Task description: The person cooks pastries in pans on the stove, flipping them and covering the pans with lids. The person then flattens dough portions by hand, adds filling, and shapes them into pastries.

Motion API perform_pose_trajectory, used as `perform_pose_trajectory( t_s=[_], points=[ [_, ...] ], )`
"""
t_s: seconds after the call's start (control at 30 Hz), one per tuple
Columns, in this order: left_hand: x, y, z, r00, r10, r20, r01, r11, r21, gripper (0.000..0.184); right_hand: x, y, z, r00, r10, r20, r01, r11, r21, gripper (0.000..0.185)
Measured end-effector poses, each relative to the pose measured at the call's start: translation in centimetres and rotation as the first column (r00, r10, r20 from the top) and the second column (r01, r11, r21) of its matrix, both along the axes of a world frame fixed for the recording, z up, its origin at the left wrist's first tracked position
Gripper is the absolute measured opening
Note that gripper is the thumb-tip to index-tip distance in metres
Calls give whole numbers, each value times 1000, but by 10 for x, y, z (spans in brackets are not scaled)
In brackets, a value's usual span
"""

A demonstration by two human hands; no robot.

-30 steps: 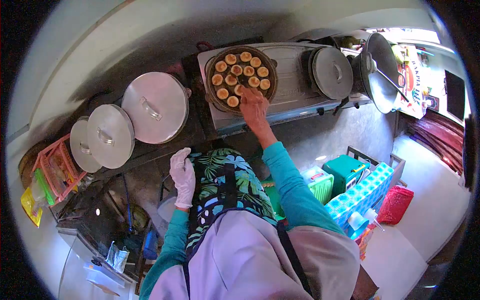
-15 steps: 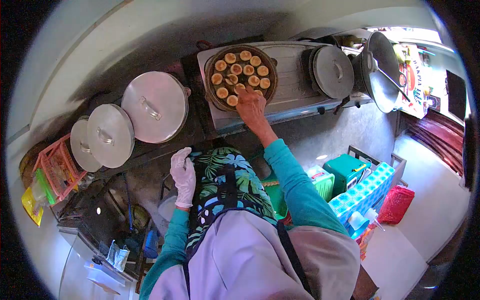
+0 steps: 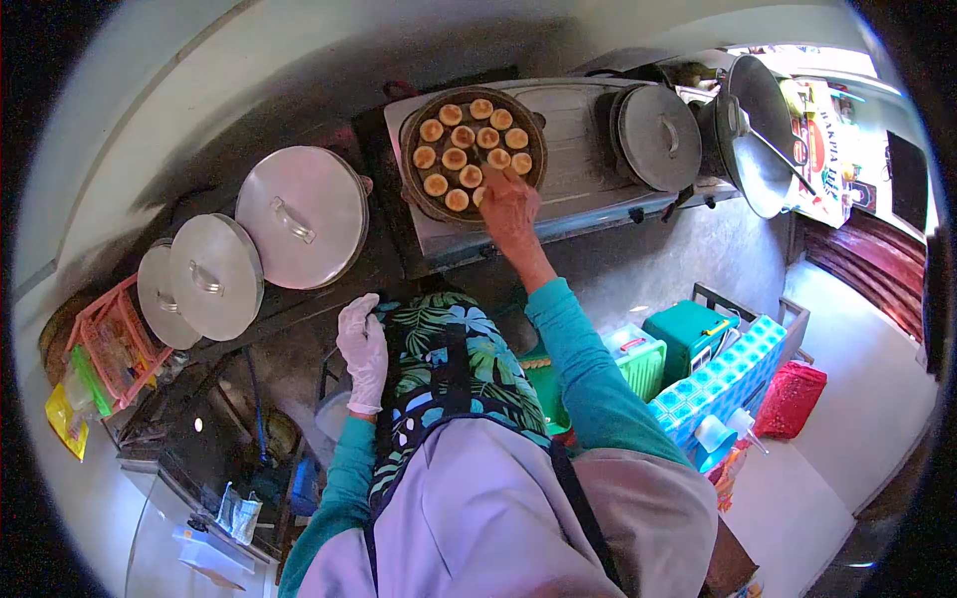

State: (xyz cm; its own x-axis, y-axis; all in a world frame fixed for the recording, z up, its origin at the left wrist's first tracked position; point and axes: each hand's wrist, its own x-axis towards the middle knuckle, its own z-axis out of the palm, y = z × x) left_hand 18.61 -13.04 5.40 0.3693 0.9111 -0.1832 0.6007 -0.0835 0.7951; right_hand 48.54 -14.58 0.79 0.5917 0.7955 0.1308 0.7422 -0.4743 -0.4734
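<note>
Several small round browned cakes [image 3: 455, 158] lie in a round dark pan [image 3: 412, 198] on the stove. My bare right hand [image 3: 511, 211] reaches over the pan's near side, its fingers bent and pressed together among the cakes. It covers part of the pan, so whatever lies under or between the fingertips is hidden. In front of my body, away from the pan, I hold up my left hand [image 3: 363, 354] in a thin white glove. Its fingers are loosely curled and apart from the thumb, with nothing seen in them.
Metal lids [image 3: 301, 217] stand left of the stove [image 3: 578, 130]. Right of the pan are a lidded pot [image 3: 659, 139] and a large wok [image 3: 760, 149] with a long-handled utensil. A pink basket [image 3: 120, 344] is far left; green containers [image 3: 688, 339] stand low on the right.
My right hand has shifted slightly right and down over the pan, uncovering part of a cake at its left. The left hand has hardly moved. The camera view has shifted a little.
</note>
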Motion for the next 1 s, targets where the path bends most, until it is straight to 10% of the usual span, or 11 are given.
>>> perform_pose_trajectory(
  t_s=[1.0],
  points=[
    [5,1,-3,998,-52,-42,51,999,-13,31,54,5,-9,982,-186,-26,185,982,-30,21]
  ],
)
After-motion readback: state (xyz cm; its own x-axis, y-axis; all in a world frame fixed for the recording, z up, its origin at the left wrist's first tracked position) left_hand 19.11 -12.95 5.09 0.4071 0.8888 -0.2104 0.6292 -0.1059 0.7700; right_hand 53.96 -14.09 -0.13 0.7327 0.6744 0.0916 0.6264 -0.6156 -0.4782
